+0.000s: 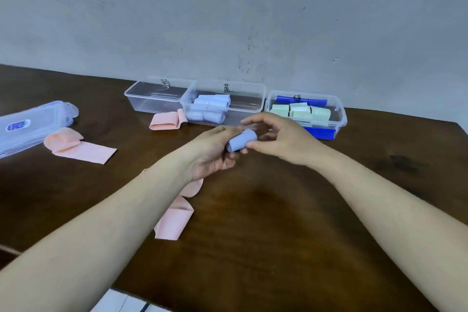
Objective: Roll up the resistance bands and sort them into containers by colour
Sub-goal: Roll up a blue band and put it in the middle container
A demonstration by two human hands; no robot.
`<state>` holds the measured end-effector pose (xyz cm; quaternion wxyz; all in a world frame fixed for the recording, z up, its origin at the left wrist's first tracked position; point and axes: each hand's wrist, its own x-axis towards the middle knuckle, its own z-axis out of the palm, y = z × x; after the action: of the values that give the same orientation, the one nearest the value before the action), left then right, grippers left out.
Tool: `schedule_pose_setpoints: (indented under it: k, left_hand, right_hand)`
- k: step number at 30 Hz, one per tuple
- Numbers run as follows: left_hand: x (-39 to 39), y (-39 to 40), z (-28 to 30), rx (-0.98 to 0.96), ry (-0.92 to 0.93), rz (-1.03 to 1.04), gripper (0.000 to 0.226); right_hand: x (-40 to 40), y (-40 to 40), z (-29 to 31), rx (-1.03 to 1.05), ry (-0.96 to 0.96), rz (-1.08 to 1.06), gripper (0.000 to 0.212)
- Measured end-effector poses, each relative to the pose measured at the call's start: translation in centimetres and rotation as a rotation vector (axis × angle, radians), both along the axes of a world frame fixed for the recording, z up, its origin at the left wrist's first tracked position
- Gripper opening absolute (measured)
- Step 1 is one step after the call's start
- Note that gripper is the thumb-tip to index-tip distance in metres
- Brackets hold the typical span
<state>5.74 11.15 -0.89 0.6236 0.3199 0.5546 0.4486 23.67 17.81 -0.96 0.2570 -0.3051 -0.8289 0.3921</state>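
head cam | looks forward and down | close over table (253, 248) | faces wall (228, 20)

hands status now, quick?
Left hand: holding the rolled blue band.
Right hand: pinching the same band's other end.

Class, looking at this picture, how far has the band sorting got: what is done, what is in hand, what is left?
Done: blue rolls sit in the middle container and green rolls in the right container. In hand: the left hand and right hand hold a rolled blue band. Left: three pink bands lie unrolled on the table; the left container looks empty.
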Motion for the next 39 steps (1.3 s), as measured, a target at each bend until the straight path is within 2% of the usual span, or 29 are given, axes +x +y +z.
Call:
schedule_pose_setpoints:
  k: [4, 10, 13, 16, 22, 26, 32, 35, 39]
  left_hand:
    - [-0.3, 1.2, 0.5, 0.008, 0.041, -0.040, 0.017]
    - [-2.4, 3.7, 1.4, 0.046, 0.161, -0.068, 0.023]
    - [-4.3, 5.5, 1.6, 0.099, 0.395, -0.021, 0.024]
    - [-7.1, 7.6, 2.1, 0.236, 0.585, -0.025, 0.024]
    - [-12.0, 12.0, 3.4, 0.486, 0.975, -0.278, 0.023]
    - [-13.9, 15.6, 3.1, 0.488, 1.056, -0.381, 0.028]
    - [-14.1, 19.7, 1.2, 0.533, 1.095, -0.441, 0.033]
    - [-14.1, 21.6, 0.2, 0.555, 1.146, -0.491, 0.036]
    - [-14.3, 23.4, -1.1, 0.571, 1.311, -0.538, 0.045]
  right_hand:
    - [0.1, 1.5, 0.2, -0.012, 0.003, 0.049, 0.034]
    - [-2.0, 3.9, 0.5, -0.009, 0.028, 0.031, 0.028]
    - [-3.7, 5.6, 0.8, -0.035, -0.010, -0.020, 0.027]
    - [-5.8, 7.2, 1.2, -0.076, -0.003, -0.105, 0.026]
    - [-9.6, 10.3, 1.7, -0.161, 0.006, -0.218, 0.023]
    - [-11.4, 12.2, 1.7, -0.104, -0.114, -0.261, 0.024]
    - [-13.4, 15.2, 1.3, 0.116, -0.464, -0.361, 0.027]
    - [-14.2, 16.7, 0.8, 0.122, -0.586, -0.404, 0.027]
    - [-14.8, 18.5, -0.3, 0.067, -0.728, -0.437, 0.032]
